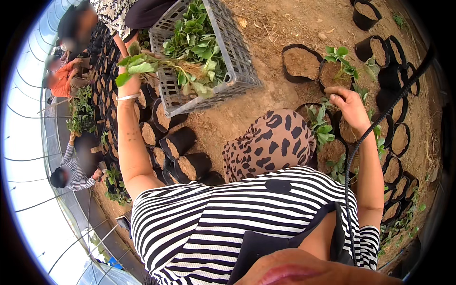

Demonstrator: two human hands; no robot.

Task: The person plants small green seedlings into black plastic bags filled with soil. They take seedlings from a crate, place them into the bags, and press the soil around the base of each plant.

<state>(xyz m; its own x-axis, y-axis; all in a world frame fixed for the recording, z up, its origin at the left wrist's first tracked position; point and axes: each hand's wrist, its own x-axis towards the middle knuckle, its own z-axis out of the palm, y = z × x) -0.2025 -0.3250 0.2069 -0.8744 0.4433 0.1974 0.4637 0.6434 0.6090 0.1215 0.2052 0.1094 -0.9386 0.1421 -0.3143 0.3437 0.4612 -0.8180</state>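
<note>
My left hand (133,84), with a pale bracelet at the wrist, holds strawberry-like seedlings (140,66). Their leaves partly cover the fingers, and thin brown roots stretch over the side of a grey plastic crate (231,53). Leafy seedlings (194,39) fill much of that crate. On the right, my right hand (347,101) is at the near rim of a black grow bag of soil (329,74), fingers bent and nothing visible in them. A green seedling (340,58) stands in this bag. Closer to my body, another leafy seedling (320,123) is in a bag beside my patterned trouser leg (274,142).
Soil-filled black bags (400,139) line the right side; several tipped bags (185,167) lie on the left. Behind the crate is another person (114,17), arm near my left hand. More people (66,80) work by the clear greenhouse wall (26,117). A black cord (370,124) crosses my right arm.
</note>
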